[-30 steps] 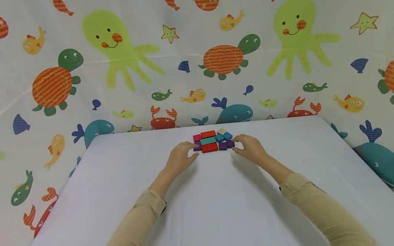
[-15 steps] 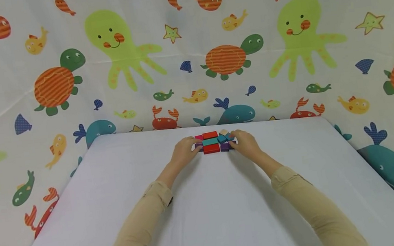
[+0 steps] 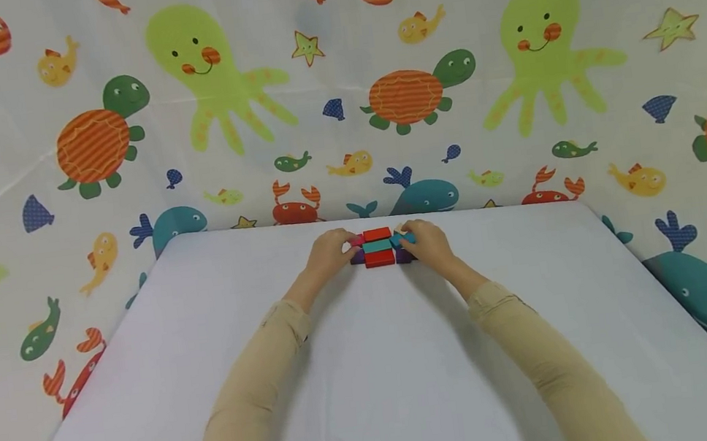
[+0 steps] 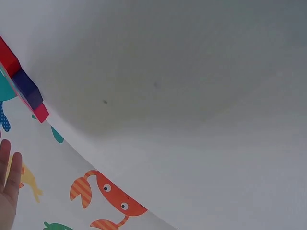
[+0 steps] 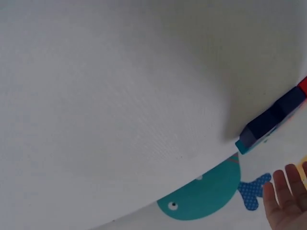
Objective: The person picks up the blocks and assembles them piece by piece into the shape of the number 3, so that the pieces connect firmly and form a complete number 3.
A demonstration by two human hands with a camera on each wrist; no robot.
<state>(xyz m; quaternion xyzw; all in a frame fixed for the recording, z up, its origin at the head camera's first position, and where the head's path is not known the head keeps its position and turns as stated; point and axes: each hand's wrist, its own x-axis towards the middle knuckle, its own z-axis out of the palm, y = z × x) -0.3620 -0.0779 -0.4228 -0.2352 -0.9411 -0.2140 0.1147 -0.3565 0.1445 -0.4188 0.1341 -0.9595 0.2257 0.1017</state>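
Observation:
A compact cluster of small coloured blocks lies near the far edge of the white table. In the head view my left hand (image 3: 329,254) is at its left end, thumb and finger on either side of a pink block (image 3: 358,240). At the right end my right hand (image 3: 429,244) pinches a blue block (image 3: 404,239). Between the hands, a red block (image 3: 377,234), a teal block (image 3: 377,245) and another red block (image 3: 379,258) lie in rows. Purple blocks (image 3: 357,257) sit at the near corners, partly hidden. Both wrist views show some straighter fingers; the fingertips on the blocks are out of view there.
The white table (image 3: 371,365) stretches from the cluster toward the camera. Behind it hangs a curtain (image 3: 287,111) printed with sea animals. A pale wooden block (image 3: 399,229) lies at the cluster's back right, mostly behind my right fingers.
Both hands have shifted away from me along the cluster, from the near purple blocks to the pink block on the left and the blue ones on the right. The head view has tilted slightly.

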